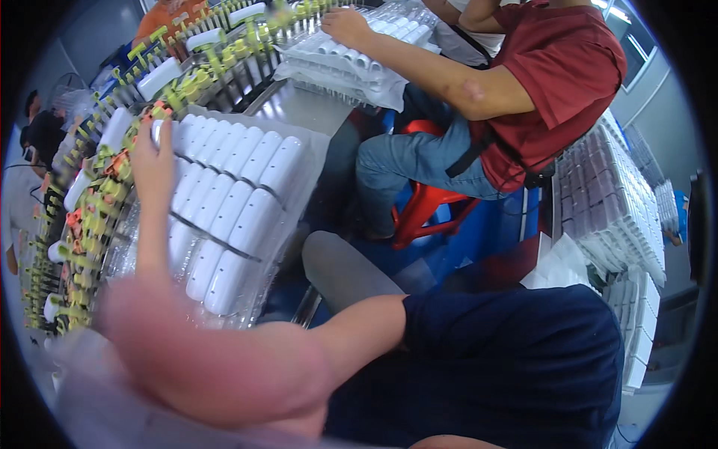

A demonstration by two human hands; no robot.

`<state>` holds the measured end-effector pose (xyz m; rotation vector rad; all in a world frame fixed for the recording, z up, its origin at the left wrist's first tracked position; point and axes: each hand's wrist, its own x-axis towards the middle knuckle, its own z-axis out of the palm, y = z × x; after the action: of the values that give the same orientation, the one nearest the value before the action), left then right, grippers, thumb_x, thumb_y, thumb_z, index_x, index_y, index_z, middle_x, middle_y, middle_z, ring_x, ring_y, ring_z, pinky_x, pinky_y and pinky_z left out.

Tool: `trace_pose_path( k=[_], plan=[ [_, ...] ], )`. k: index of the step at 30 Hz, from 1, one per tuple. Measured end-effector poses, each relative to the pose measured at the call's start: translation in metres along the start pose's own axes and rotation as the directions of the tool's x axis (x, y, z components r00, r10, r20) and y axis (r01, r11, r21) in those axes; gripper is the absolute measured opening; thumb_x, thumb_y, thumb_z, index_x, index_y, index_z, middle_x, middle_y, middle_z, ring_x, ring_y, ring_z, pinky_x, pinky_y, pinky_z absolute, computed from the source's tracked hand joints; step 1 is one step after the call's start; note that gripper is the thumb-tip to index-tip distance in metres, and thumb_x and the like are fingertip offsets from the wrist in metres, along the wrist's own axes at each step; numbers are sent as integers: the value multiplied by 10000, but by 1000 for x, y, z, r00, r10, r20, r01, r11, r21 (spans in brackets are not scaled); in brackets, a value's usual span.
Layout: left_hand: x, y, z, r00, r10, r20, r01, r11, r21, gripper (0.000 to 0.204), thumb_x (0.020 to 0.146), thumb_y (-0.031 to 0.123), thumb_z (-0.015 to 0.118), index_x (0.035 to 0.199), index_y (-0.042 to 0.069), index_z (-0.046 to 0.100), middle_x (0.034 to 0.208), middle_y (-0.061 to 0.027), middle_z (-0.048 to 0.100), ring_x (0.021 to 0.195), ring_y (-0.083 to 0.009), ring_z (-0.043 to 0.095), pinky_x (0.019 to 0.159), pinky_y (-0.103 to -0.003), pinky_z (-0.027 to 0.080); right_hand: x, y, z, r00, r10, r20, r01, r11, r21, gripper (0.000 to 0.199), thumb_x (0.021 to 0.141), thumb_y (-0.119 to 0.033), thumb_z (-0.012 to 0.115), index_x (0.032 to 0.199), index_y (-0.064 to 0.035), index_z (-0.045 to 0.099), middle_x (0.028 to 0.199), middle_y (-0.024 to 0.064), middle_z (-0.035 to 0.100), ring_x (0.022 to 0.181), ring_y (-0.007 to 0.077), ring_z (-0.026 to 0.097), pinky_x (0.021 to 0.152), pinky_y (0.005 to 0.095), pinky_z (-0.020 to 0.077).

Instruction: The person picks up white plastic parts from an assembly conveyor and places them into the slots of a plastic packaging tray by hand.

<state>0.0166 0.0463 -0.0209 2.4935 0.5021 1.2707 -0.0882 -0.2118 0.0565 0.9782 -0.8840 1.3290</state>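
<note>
- Left hand point(152, 161): raised at the far left edge of the clear blister tray point(299, 161), fingers closed on one white oblong case point(158, 132) at the tray's top corner.
- Right hand: not in view; cannot tell its state.
- Tray: holds rows of white oblong cases point(228, 217) lying side by side, tilted; a narrow strip of steel bench point(299, 105) shows beyond its far edge.
- Conveyor rack point(90, 209): just left of the tray, with yellow-green and orange clips, some bearing white cases.
- Co-worker in red shirt point(553, 82): seated on red stool point(426, 206), hand point(345, 26) on a second tray point(351, 63).
- Stacked filled trays point(617, 202): at right, on blue floor point(486, 239).
</note>
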Motion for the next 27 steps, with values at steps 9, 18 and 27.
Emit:
trace_pose_path(
  k=[9, 18, 27],
  plan=[
    [1, 1, 8, 998, -31, 51, 32, 999, -32, 504, 958, 433, 565, 1163, -28, 577, 934, -254, 647, 844, -341, 633, 784, -404, 474, -10, 27, 11, 905, 424, -34, -325, 739, 590, 366, 1068, -309, 365, 1203, -8, 524, 1115, 73, 598, 1051, 131, 603, 890, 272, 529],
    [-5, 18, -6, 999, -47, 23, 48, 997, -52, 426, 948, 406, 575, 1066, -3, 599, 880, -246, 659, 808, -383, 636, 735, -431, 475, -51, 13, 1, 871, 286, -399, -287, 956, 60, 569, 1011, -570, 310, 1022, -14, 428, 1013, 298, 641, 849, 374, 690, 807, 409, 573],
    [-2, 18, 10, 1000, -29, 12, 30, 996, -89, 417, 940, 399, 592, 1079, 6, 609, 925, -256, 665, 869, -411, 646, 766, -440, 486, -24, -44, 23, 977, -156, -148, 69, 878, -473, 584, 990, -615, 266, 1076, -49, 385, 1239, 415, 507, 1233, 472, 508, 1058, 504, 393]
  ],
)
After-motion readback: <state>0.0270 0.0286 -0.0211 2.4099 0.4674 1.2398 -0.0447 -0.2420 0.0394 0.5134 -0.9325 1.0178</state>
